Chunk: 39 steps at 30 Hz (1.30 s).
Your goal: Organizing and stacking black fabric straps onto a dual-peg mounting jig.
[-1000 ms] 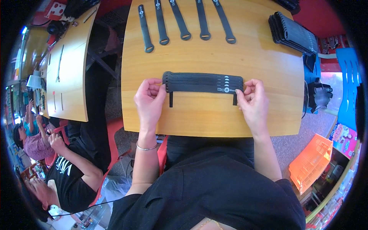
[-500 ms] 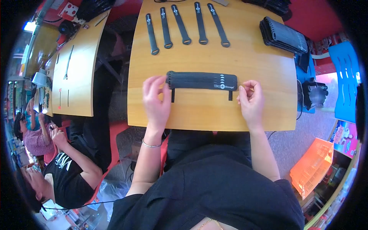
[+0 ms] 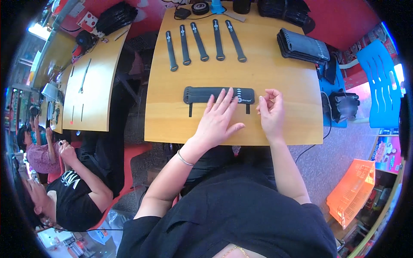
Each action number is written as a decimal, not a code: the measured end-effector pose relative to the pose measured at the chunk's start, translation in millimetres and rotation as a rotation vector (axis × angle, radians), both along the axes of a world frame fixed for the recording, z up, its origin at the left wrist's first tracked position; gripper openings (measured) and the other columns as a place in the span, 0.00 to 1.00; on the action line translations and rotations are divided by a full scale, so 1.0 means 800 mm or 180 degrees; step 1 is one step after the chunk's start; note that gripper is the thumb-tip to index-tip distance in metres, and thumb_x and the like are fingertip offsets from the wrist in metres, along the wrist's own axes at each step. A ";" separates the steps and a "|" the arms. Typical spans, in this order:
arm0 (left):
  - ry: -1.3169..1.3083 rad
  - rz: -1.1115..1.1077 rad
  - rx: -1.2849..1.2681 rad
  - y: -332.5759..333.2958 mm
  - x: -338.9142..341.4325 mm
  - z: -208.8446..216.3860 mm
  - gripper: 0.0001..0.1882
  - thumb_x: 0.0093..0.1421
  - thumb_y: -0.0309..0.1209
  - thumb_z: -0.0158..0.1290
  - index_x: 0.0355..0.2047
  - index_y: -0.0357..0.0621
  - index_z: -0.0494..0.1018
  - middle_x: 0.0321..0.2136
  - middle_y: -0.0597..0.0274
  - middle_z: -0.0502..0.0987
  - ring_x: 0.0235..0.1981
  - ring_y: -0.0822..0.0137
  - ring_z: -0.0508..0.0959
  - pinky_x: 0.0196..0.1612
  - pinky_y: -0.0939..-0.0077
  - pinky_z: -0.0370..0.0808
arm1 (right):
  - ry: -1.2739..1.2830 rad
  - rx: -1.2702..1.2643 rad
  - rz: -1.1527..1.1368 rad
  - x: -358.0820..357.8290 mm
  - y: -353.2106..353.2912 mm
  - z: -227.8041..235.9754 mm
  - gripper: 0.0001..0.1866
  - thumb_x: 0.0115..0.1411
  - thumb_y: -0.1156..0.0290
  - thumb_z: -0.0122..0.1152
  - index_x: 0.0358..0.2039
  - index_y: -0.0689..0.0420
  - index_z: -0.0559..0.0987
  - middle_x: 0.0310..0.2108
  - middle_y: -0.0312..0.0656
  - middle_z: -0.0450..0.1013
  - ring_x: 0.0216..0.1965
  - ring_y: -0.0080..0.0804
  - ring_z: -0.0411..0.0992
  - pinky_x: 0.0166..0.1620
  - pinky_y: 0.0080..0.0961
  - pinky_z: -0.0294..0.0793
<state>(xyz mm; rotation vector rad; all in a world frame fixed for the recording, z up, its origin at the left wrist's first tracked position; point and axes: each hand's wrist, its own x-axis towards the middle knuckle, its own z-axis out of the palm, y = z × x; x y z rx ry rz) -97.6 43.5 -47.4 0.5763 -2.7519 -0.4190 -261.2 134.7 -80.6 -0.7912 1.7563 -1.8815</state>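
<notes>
A stack of black storage straps (image 3: 202, 95) lies lengthwise across the near half of the wooden table, its rounded ends fanned slightly at the left. My left hand (image 3: 218, 118) is open, fingers stretched over the middle and right part of the stack; whether they press on it is hard to judge. Just off the stack's right end, my right hand (image 3: 272, 112) has its fingers curled in toward the thumb. Anything between them is hidden. Two short black strips, a left one (image 3: 190, 110) and a right one (image 3: 248, 110), show below the stack's near edge.
Several single black straps with looped ends (image 3: 218, 41) lie in a row farther up the table (image 3: 275, 77). A folded strap bundle (image 3: 303, 45) sits at the far right. An orange basket (image 3: 352, 191) stands low on the right. At left, a co-worker (image 3: 77, 193) sits by another table.
My left hand has moved from the stack's left end rightward over its middle, fingers now stretched out. My right hand stays by the right end. The head view has shifted slightly.
</notes>
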 end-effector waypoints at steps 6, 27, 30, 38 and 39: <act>0.3740 -0.2064 0.4895 0.045 0.062 0.189 0.18 0.62 0.43 0.50 0.20 0.45 0.68 0.21 0.62 0.71 0.18 0.67 0.71 0.52 0.42 0.65 | 0.0041 -0.0104 0.0179 0.007 -0.006 0.001 0.12 0.60 0.80 0.55 0.44 0.61 0.67 0.30 0.34 0.65 0.25 0.16 0.67 0.26 0.12 0.70; 0.4825 -0.3075 0.5473 0.070 0.098 0.267 0.19 0.63 0.31 0.45 0.13 0.46 0.62 0.14 0.60 0.67 0.14 0.67 0.68 0.24 0.57 0.73 | 0.0090 0.0031 0.0164 0.000 0.001 -0.005 0.10 0.60 0.77 0.57 0.42 0.60 0.69 0.28 0.33 0.67 0.25 0.16 0.67 0.27 0.12 0.69; 0.4861 -0.3095 0.5497 0.069 0.102 0.265 0.19 0.63 0.31 0.45 0.13 0.46 0.62 0.14 0.60 0.66 0.14 0.67 0.68 0.24 0.58 0.73 | 0.0109 0.0049 0.0150 -0.001 0.002 -0.004 0.10 0.60 0.77 0.57 0.42 0.60 0.69 0.28 0.33 0.67 0.25 0.15 0.67 0.27 0.12 0.69; 0.4920 -0.3206 0.5543 0.065 0.107 0.262 0.20 0.63 0.32 0.45 0.13 0.45 0.62 0.13 0.60 0.66 0.14 0.68 0.68 0.23 0.61 0.72 | 0.0115 0.0110 0.0159 -0.002 0.002 -0.008 0.10 0.59 0.78 0.57 0.42 0.60 0.70 0.29 0.33 0.67 0.25 0.16 0.68 0.27 0.12 0.69; 0.4935 -0.3205 0.5545 0.065 0.114 0.261 0.20 0.63 0.32 0.45 0.13 0.45 0.62 0.13 0.60 0.66 0.14 0.68 0.68 0.23 0.61 0.72 | 0.0120 0.0092 0.0128 -0.003 0.003 -0.010 0.11 0.59 0.78 0.57 0.42 0.60 0.70 0.29 0.33 0.67 0.25 0.16 0.68 0.26 0.11 0.69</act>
